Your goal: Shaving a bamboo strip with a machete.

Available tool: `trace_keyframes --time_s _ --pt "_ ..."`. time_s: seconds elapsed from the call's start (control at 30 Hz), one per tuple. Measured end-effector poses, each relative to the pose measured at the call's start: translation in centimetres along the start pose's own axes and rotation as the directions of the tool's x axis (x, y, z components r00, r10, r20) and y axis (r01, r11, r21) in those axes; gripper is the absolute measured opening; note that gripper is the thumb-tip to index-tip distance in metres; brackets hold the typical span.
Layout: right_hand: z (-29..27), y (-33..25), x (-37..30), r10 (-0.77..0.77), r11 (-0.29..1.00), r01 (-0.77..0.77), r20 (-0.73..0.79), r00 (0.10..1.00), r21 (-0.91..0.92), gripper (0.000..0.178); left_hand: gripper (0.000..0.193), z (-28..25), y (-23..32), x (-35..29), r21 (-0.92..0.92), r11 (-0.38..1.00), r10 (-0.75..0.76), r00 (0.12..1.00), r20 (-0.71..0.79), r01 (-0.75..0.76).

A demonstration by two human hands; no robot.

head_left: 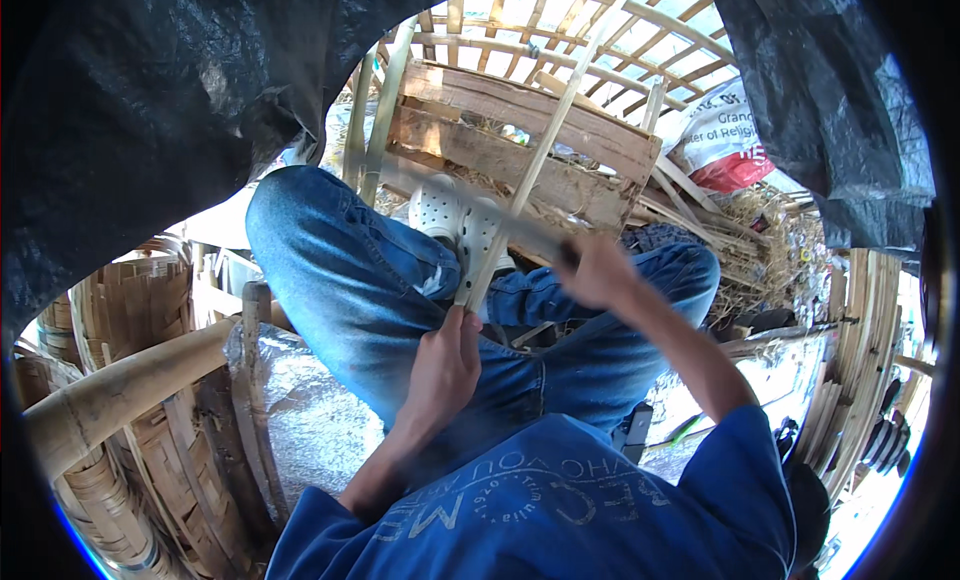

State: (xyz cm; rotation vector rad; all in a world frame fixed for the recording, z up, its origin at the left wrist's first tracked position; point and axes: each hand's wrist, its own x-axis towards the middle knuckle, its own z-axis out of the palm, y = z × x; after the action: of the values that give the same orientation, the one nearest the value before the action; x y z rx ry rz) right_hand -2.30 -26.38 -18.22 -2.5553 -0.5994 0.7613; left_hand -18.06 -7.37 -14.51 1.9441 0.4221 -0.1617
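My left hand (445, 368) is closed round the near end of a long, pale bamboo strip (548, 140), low over my crossed legs. From there the strip slants up and away to the right, past the wooden slats. In my right fist (603, 273), above my right thigh, is the dark handle of a long-bladed knife (530, 232). Its grey blade points left and crosses the strip in this view; motion blurs it, and I cannot tell whether the two touch. Pale perforated clogs (436, 208) on my feet lie beyond the strip's lower part.
Weathered wooden boards (500, 160) stand ahead, before a bamboo lattice (560, 30). Black plastic sheeting (170, 110) hangs at both upper sides. A thick bamboo pole (130, 385) and woven bamboo (135, 305) are at left. Bundled slats (868, 330) stand right, near straw (745, 225) and a white-red sack (720, 145).
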Motion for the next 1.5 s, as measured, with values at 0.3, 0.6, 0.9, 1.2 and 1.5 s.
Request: trace_keyframes --time_s 0.3,0.6,0.9,1.2,1.5 --pt "-5.1 3.8 8.8 0.176 0.983 -0.185 -0.256 0.951 -0.012 0.023 0.016 -0.4 1.4 -1.0 0.052 0.999 -0.006 0.997 0.08 0.002" --pt "1.9 -1.2 -2.4 -0.182 0.98 0.185 -0.048 0.982 0.066 0.023 0.033 -3.4 0.8 0.5 -0.595 0.458 -0.357 0.75 0.557 0.66" --pt "3.3 -2.7 -2.3 -0.212 0.976 0.206 -0.128 0.969 -0.065 0.021 0.033 -3.7 0.5 1.1 -0.592 0.47 -0.344 0.754 0.56 0.654" --pt "4.2 0.3 1.3 -0.231 0.973 0.221 -0.254 0.939 -0.066 0.02 0.032 -3.6 0.0 1.0 -0.631 0.498 -0.286 0.799 0.529 0.595" --pt "-4.6 9.9 12.8 0.237 0.971 -0.186 -0.549 0.802 0.148 0.025 0.032 -3.9 1.4 -1.1 -0.567 0.599 -0.306 0.816 0.491 0.565"
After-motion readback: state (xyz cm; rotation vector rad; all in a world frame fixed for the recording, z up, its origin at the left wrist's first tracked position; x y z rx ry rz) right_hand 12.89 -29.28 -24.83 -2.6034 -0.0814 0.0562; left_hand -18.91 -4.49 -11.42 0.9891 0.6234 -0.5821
